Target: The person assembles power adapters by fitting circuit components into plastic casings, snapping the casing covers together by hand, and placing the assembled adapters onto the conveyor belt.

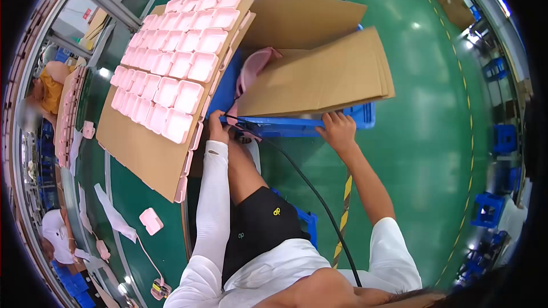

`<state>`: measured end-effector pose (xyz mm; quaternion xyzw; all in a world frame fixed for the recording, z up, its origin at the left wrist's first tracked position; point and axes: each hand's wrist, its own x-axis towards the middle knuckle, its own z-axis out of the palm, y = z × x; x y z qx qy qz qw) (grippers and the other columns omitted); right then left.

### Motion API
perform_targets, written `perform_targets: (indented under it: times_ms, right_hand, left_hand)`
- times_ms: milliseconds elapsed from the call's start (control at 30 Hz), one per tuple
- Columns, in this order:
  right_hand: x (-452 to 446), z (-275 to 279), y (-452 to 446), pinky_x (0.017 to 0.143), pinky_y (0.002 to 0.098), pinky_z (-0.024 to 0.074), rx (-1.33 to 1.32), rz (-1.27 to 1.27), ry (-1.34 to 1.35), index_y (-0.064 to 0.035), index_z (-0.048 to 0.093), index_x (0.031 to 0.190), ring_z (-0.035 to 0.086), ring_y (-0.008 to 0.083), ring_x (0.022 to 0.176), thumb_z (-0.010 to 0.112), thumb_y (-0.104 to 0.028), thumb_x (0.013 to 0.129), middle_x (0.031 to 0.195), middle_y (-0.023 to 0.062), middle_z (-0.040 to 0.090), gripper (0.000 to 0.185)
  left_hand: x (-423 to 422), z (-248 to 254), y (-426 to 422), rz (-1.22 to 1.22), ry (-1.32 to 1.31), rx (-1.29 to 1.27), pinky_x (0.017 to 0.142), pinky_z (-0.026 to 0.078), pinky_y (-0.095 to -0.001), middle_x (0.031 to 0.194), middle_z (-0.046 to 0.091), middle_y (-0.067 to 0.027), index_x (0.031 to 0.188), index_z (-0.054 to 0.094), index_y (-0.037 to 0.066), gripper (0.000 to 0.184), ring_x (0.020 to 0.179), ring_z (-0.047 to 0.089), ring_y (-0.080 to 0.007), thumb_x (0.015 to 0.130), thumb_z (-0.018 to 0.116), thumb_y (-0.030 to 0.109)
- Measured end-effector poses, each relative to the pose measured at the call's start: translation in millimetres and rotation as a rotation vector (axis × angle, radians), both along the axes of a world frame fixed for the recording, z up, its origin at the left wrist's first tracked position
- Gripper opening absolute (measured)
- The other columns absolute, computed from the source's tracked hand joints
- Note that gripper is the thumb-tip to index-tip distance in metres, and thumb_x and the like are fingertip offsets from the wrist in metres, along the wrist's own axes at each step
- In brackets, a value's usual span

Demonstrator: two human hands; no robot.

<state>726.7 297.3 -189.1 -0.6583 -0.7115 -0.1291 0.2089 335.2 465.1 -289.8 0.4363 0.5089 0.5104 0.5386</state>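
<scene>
A blue plastic crate [285, 128] stands in front of me, with folded cardboard sheets [319, 77] and a pink curved piece [255, 68] in it. My right hand [339, 131] is closed over the crate's near rim, toward its right end. At the near left corner, my left hand [217, 127] is closed on the crate edge, its fingertips partly hidden. Just left of that hand rises a stack of cardboard layers [140, 154] bearing rows of pink plastic shells [177, 125]. A black cable [302, 177] passes beside my left hand and runs down toward my body.
On the green workbench [128, 185] to the left lie a loose pink case [151, 221] and a white strip [114, 214]. Co-workers sit beyond the bench. Blue stools [488, 210] stand at the right. Yellow-black tape [346, 205] marks the green floor.
</scene>
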Motion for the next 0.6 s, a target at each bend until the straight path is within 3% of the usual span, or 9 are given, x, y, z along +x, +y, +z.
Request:
perform_targets:
  times_ms: [133, 233, 300, 333, 367, 533, 600]
  right_hand:
    - [-2, 0, 21, 0.059, 0.0369, 0.047, 0.014, 0.044, 0.005, -0.0145, 0.059, 0.083, 0.065, 0.0216, 0.071, 0.087, -0.038, 0.062, 0.075, 0.0005, 0.06, 0.042]
    - [-8, -1, 22, 0.059, 0.037, 0.0466, 0.033, 0.064, -0.009, -0.0151, 0.059, 0.084, 0.064, 0.0212, 0.071, 0.087, -0.038, 0.061, 0.077, 0.0009, 0.06, 0.043]
    - [-10, -2, 25, 0.059, 0.0371, 0.0462, 0.036, 0.066, -0.004, -0.0153, 0.059, 0.084, 0.063, 0.0209, 0.071, 0.087, -0.038, 0.061, 0.078, 0.0009, 0.06, 0.043]
    - [-13, -1, 22, 0.06, 0.0372, 0.0461, 0.032, 0.058, 0.0, -0.0154, 0.059, 0.083, 0.063, 0.0208, 0.071, 0.087, -0.037, 0.061, 0.078, 0.0008, 0.06, 0.043]
    - [-13, 1, 22, 0.06, 0.0373, 0.0459, 0.032, 0.05, 0.001, -0.0154, 0.059, 0.083, 0.063, 0.0206, 0.071, 0.087, -0.037, 0.06, 0.078, 0.0006, 0.06, 0.042]
    - [-19, 5, 26, 0.061, 0.0378, 0.0453, 0.035, 0.057, 0.016, -0.0158, 0.06, 0.083, 0.062, 0.0205, 0.073, 0.088, -0.036, 0.059, 0.079, 0.0003, 0.061, 0.042]
    - [-16, 7, 25, 0.062, 0.0384, 0.0451, 0.024, 0.054, 0.021, -0.0159, 0.06, 0.084, 0.062, 0.0209, 0.074, 0.087, -0.035, 0.06, 0.079, 0.0005, 0.061, 0.041]
  left_hand:
    - [-21, 14, -4, -0.108, 0.514, 0.377, 0.111, 0.041, -0.038, 0.127, 0.058, -0.0157, 0.13, 0.054, 0.0, 0.07, 0.124, 0.056, -0.0311, 0.068, 0.084, -0.014]
    - [-11, 29, -3, 0.002, 0.219, 0.04, 0.11, 0.043, -0.0422, 0.13, 0.055, -0.0117, 0.129, 0.056, 0.007, 0.053, 0.124, 0.052, -0.0301, 0.081, 0.076, -0.004]
    - [2, 45, 10, 0.222, -0.203, -0.421, 0.107, 0.045, -0.0441, 0.132, 0.054, -0.0093, 0.129, 0.058, 0.013, 0.045, 0.123, 0.051, -0.03, 0.087, 0.075, 0.01]
    - [4, 50, 8, 0.231, -0.202, -0.468, 0.102, 0.048, -0.0441, 0.132, 0.053, -0.0066, 0.129, 0.058, 0.023, 0.045, 0.122, 0.049, -0.0292, 0.088, 0.073, 0.035]
    - [8, 55, 5, 0.229, -0.146, -0.48, 0.098, 0.05, -0.0421, 0.134, 0.053, -0.0059, 0.131, 0.058, 0.022, 0.059, 0.12, 0.051, -0.0272, 0.082, 0.077, 0.05]
    - [16, 68, -14, 0.281, 0.005, -0.372, 0.099, 0.05, -0.0452, 0.141, 0.052, -0.0068, 0.142, 0.052, 0.013, 0.076, 0.129, 0.051, -0.0281, 0.085, 0.077, 0.059]
    - [21, 75, -19, 0.295, -0.076, -0.316, 0.102, 0.05, -0.0477, 0.141, 0.052, -0.0069, 0.139, 0.054, 0.011, 0.068, 0.129, 0.051, -0.0252, 0.088, 0.078, 0.049]
